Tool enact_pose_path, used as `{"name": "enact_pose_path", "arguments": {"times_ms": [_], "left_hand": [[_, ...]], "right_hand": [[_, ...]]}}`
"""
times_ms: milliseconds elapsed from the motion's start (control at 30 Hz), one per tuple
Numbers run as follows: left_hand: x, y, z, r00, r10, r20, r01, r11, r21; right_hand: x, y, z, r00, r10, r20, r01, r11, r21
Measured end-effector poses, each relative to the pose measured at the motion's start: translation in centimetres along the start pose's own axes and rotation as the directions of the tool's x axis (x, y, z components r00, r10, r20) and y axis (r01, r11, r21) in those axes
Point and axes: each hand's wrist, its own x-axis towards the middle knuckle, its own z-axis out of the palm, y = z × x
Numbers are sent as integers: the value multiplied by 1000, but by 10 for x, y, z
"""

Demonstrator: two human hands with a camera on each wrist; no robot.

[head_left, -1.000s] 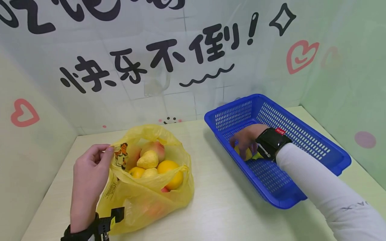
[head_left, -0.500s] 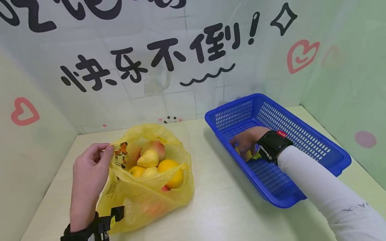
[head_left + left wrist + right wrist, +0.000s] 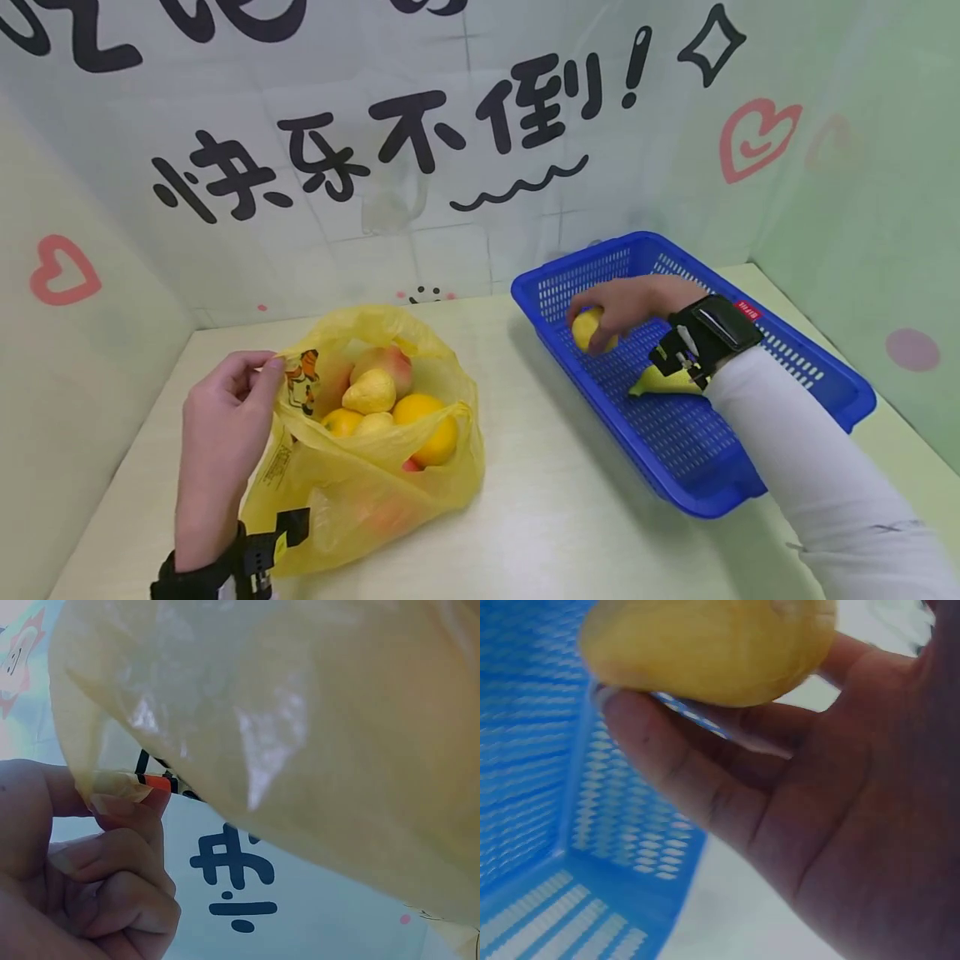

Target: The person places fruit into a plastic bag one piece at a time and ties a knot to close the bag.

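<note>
At the left, the left hand [image 3: 232, 404] pinches the rim of a yellow plastic bag [image 3: 360, 521] between thumb and forefinger, a narrow grip; in the left wrist view the film fills most of the picture and covers what lies beyond it. A dark strap [image 3: 202, 571] on that wrist is cut off at the bottom edge. The bag stands on the bench [image 3: 525, 508], its mouth open on a knobbly yellow fruit [image 3: 370, 392], a blushed red-and-yellow fruit [image 3: 396, 364] behind it and a large orange fruit [image 3: 441, 440] at the right. Reddish shapes show through the lower film, too veiled to name.

Farther right, well apart from the bag, sits a blue basket [image 3: 675, 467]. Over its left part the right hand [image 3: 630, 302] holds a yellow fruit [image 3: 588, 329], fingers and thumb round it; it may be a mango, but the right wrist view crops its top. Below the wrist a banana [image 3: 663, 382] lies in the basket, its right end hidden by the wrist device [image 3: 708, 337]. The white sleeve [image 3: 825, 475] runs out of view.
</note>
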Motion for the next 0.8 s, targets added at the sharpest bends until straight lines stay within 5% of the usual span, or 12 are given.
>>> {"name": "enact_pose_path", "arguments": {"times_ms": [200, 433, 600, 800], "left_hand": [[0, 0, 0, 1000, -2, -3, 2, 1000, -6], [0, -1, -1, 1000, -2, -3, 2, 1000, -2], [0, -1, -1, 1000, -6, -1, 6, 1000, -2], [0, 1, -2, 1000, -6, -5, 6, 1000, 1]], "right_hand": [[-5, -23, -14, 981, -90, -170, 92, 996, 5], [4, -57, -8, 926, -254, -281, 275, 961, 40], [14, -88, 0, 898, -322, -301, 340, 940, 9], [29, -120, 13, 882, -412, -229, 412, 910, -52]]}}
